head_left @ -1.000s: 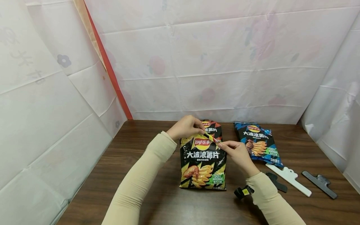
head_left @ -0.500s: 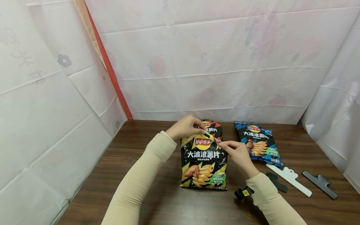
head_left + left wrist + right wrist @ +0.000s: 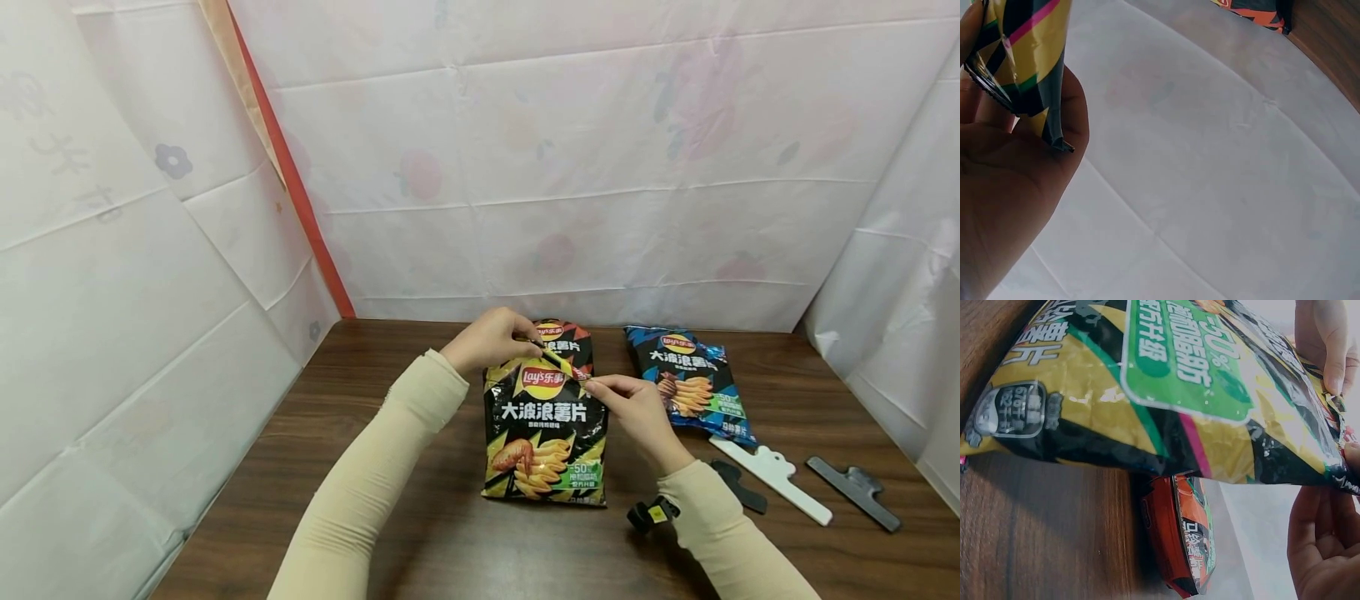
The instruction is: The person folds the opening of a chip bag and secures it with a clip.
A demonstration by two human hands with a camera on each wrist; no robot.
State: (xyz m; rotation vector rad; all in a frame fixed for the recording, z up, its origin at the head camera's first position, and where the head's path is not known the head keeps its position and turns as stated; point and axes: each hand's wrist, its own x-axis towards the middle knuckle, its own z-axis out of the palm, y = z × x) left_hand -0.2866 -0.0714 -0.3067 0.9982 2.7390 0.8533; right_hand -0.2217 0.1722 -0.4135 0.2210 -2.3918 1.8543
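A yellow and black potato chip bag [image 3: 546, 433] stands upright, front towards me. My left hand [image 3: 493, 340] pinches its top edge from above, and my right hand [image 3: 637, 412] grips the upper right corner between thumb and fingers. Between the two hands, part of the top edge looks folded over, showing yellow and red. Up close in the left wrist view, a crumpled end of the chip bag [image 3: 1032, 50] lies against my palm. The right wrist view has the chip bag [image 3: 1185, 375] stretched towards both hands. Whether its top is torn cannot be made out.
Behind the held bag stands a red and black chip bag [image 3: 567, 343], partly hidden. A blue chip bag [image 3: 686, 383] lies at the right. Near my right forearm are a black clip [image 3: 741, 487], a white clip [image 3: 772, 477] and a grey clip [image 3: 852, 492] on the wooden table [image 3: 315, 425].
The yellow chip bag has shifted very slightly to the right. My left hand has edged a little to the left; both hands keep their hold.
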